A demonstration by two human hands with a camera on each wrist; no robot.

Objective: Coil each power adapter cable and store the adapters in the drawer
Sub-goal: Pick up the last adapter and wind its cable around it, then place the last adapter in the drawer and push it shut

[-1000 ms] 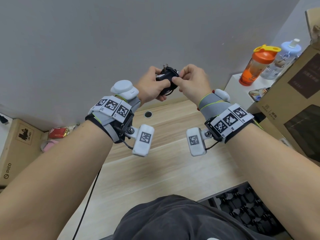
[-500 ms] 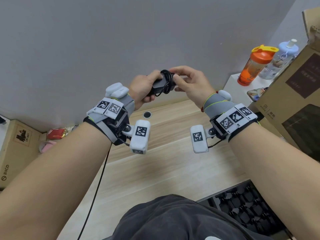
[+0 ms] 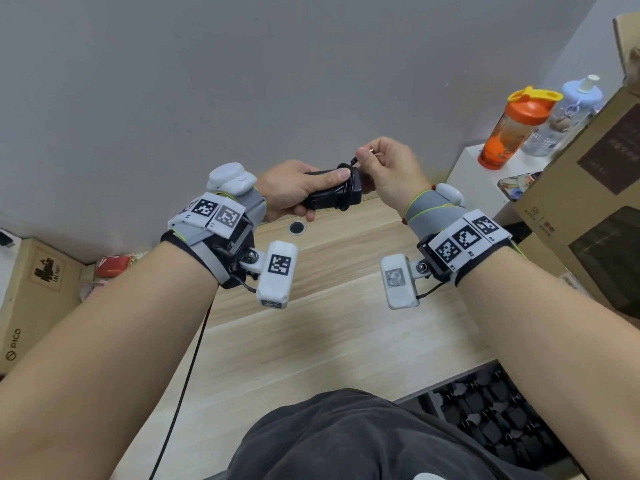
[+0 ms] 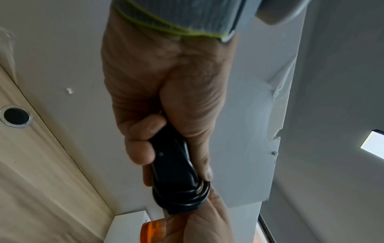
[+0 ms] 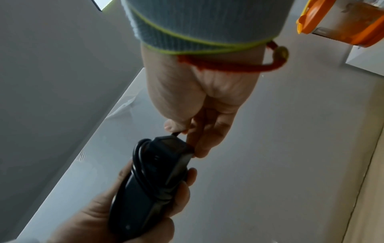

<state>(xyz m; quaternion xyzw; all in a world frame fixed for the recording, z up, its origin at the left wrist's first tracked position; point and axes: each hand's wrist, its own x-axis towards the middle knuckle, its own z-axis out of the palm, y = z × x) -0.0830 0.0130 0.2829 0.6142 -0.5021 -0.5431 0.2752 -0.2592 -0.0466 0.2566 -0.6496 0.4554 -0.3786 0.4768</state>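
A black power adapter (image 3: 329,194) (image 4: 170,166) (image 5: 145,189) is held in the air above the wooden desk (image 3: 311,323), its black cable (image 3: 351,187) (image 4: 182,197) (image 5: 141,162) wound in loops round its right end. My left hand (image 3: 298,188) (image 4: 166,115) grips the adapter body, thumb on top. My right hand (image 3: 384,168) (image 5: 197,115) pinches the cable's free end with its metal tip (image 3: 372,152) between thumb and forefinger, just above the adapter's end. An open drawer (image 3: 491,414) at lower right holds several black adapters.
An orange shaker bottle (image 3: 516,129) and a pale blue bottle (image 3: 561,112) stand on a white ledge at right. Large cardboard boxes (image 3: 595,202) rise behind the desk's right edge. A cable grommet (image 3: 296,227) sits near the desk's back edge. A thin black wire (image 3: 187,375) hangs off the left.
The adapter has turned to lie lengthwise in my left hand. My right hand has lifted the cable's tip above the wound loops.
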